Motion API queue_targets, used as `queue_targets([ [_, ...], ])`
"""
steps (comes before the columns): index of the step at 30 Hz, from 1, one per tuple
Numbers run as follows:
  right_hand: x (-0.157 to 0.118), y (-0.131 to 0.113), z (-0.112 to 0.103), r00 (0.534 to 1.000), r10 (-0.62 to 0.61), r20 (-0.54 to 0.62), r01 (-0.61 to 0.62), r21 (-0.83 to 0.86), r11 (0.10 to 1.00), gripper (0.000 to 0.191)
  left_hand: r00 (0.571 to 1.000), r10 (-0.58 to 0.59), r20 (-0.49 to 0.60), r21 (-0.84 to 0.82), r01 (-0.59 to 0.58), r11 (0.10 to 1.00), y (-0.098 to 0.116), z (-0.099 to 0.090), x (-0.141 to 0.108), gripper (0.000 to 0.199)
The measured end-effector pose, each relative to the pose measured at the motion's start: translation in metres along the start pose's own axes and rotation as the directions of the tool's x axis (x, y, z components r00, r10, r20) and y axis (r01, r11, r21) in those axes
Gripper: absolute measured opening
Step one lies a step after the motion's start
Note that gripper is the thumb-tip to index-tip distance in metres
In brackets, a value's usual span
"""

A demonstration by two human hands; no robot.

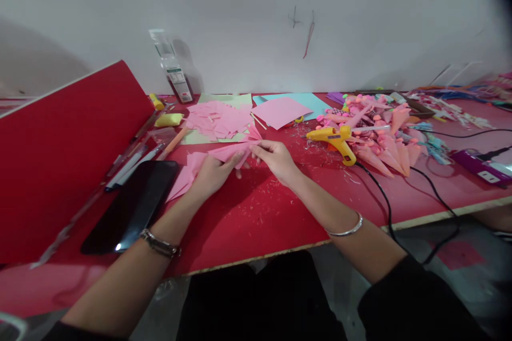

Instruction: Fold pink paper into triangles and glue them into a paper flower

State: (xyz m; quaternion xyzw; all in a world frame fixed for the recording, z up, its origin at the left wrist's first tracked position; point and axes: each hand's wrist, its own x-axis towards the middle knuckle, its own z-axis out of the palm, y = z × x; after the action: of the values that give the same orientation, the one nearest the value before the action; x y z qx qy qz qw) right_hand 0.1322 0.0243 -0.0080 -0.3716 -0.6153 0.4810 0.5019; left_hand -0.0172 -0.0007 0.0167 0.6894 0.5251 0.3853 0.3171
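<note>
Pink paper [229, 152] is held between my two hands over the red table. My left hand [213, 174] has its thumb and fingers closed on the paper from the left. From the right, my right hand [276, 159] pinches the paper's right end between thumb and fingers. More pink sheets [182, 181] lie under and beside my left wrist. Just behind my hands, a pile of cut pink paper pieces [218, 119] rests on pale green sheets [240, 99].
A yellow glue gun [338, 143] lies right of my hands by a heap of pink paper cones [386, 141]. A black phone [134, 205], pens [136, 164] and a red board [76, 154] are left. A bottle [175, 74] stands behind. A purple power strip [480, 168] is far right.
</note>
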Motion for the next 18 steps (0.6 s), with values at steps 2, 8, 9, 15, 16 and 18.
queue_targets([
  [2,-0.0004,-0.0005,0.0009,1.000,0.004,-0.013,-0.004,0.009,1.000,0.025,0.999,-0.015,-0.047,0.007,0.015,1.000,-0.0028,-0.0004,0.0015,0.032],
  [8,-0.0010,-0.0013,0.0039,1.000,0.016,-0.007,-0.016,0.038,0.999,0.020,0.984,-0.038,-0.177,-0.043,0.031,0.999,-0.0100,-0.0002,0.0042,0.032],
  [9,-0.0011,-0.0010,0.0040,1.000,0.016,0.008,-0.016,0.031,0.999,0.020,0.981,-0.032,-0.191,-0.076,0.018,0.997,-0.0104,-0.0002,0.0043,0.031],
  [15,-0.0015,-0.0015,0.0007,0.994,-0.020,0.106,0.030,-0.087,0.996,0.018,0.990,-0.033,-0.138,-0.040,0.028,0.999,-0.0095,-0.0023,0.0028,0.036],
  [16,-0.0014,-0.0020,-0.0002,0.993,-0.042,0.110,0.055,-0.114,0.992,0.017,0.995,-0.029,-0.098,-0.013,0.028,1.000,-0.0096,-0.0024,0.0023,0.037],
  [18,-0.0010,-0.0031,-0.0020,0.989,-0.079,0.123,0.098,-0.152,0.983,0.014,1.000,-0.012,-0.016,0.034,0.013,0.999,-0.0107,-0.0020,0.0013,0.038],
])
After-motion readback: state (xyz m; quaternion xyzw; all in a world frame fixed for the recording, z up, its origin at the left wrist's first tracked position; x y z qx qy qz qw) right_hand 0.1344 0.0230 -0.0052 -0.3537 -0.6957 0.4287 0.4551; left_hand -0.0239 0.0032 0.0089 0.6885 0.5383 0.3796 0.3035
